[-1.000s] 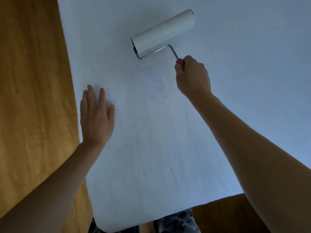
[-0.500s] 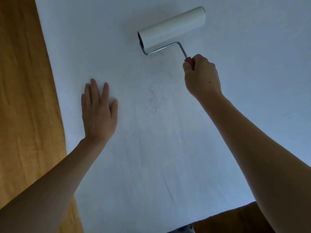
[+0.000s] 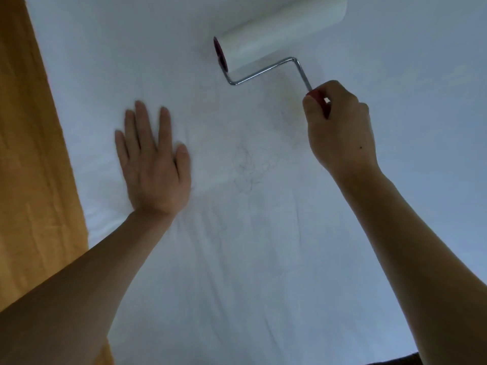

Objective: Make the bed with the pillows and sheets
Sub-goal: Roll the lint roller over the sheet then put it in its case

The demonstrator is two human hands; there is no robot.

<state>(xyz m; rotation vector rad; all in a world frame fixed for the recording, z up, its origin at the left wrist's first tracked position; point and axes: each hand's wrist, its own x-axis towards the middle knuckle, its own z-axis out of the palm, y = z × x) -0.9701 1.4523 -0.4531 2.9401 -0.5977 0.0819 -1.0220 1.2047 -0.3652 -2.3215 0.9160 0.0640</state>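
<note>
Head view: left hand (image 3: 154, 164) flat, fingers straight, on sheet (image 3: 263, 259); right hand (image 3: 340, 130) grips lint roller (image 3: 279, 35) handle.

Top of the lint roller (image 3: 283, 32) cut off by the upper edge. Red handle (image 3: 319, 100) mostly buried inside the right hand (image 3: 341, 130). Below the roller, faint dark strands (image 3: 249, 167) on the white sheet (image 3: 263, 259), too fine to identify.
</note>
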